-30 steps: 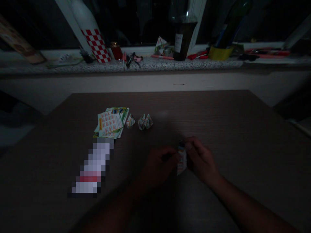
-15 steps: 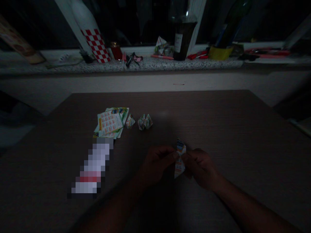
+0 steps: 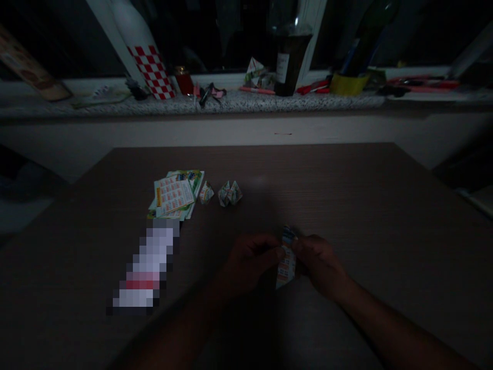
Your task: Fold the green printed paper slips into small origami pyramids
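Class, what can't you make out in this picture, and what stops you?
All in the head view:
Folded paper: print too small and dark, partly covered by the left hand.
Right hand: lower fingers lost in shadow.
Pixelated item: details blurred by blocks.
Checked bottle: top cut off by the upper edge.
Card stack: lower cards mostly covered by upper ones.

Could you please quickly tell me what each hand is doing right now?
Left hand: closed, pinching the folded paper from its left side.
Right hand: closed, pinching the paper's right edge.
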`<state>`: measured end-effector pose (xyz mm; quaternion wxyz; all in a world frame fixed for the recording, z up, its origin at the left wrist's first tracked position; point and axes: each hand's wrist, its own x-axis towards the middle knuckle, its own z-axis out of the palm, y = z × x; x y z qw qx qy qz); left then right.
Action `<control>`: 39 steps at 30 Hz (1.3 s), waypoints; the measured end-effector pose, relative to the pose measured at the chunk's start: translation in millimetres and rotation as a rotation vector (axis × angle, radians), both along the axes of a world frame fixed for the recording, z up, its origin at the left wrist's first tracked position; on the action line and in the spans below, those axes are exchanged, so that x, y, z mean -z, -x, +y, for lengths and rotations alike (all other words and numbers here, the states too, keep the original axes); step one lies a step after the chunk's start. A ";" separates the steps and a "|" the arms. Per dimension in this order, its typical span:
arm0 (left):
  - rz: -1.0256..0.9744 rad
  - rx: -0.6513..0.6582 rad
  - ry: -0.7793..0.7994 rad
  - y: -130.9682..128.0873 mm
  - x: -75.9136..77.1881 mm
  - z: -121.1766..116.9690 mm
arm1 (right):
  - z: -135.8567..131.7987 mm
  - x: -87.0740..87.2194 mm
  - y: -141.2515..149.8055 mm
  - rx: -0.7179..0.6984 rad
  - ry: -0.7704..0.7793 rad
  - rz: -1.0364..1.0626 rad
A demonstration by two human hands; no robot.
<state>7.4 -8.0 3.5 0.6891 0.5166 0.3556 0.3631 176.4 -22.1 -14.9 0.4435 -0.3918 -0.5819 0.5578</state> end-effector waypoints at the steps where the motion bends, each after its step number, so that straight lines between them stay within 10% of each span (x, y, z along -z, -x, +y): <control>1: 0.012 0.013 -0.026 0.6 -0.6 -0.4 | 0.1 1.5 0.5 0.008 0.026 0.036; 11: 0.126 0.087 -0.248 5.3 -3.1 -0.2 | 0.4 4.2 4.1 0.015 0.193 0.186; 18: 0.015 0.070 0.005 3.9 -0.8 1.4 | 2.4 3.8 2.2 0.036 0.135 0.147; 24: -0.150 -0.030 0.379 6.2 -2.1 9.2 | 11.3 -9.9 -9.6 0.230 -0.335 -0.130; 28: -0.184 0.070 0.410 7.5 -2.7 10.7 | 17.8 -15.9 -14.4 0.113 -0.701 -0.316; 39: 0.418 -0.027 -0.430 27.1 -19.5 17.2 | 19.3 -15.8 -19.7 0.077 -0.701 -0.429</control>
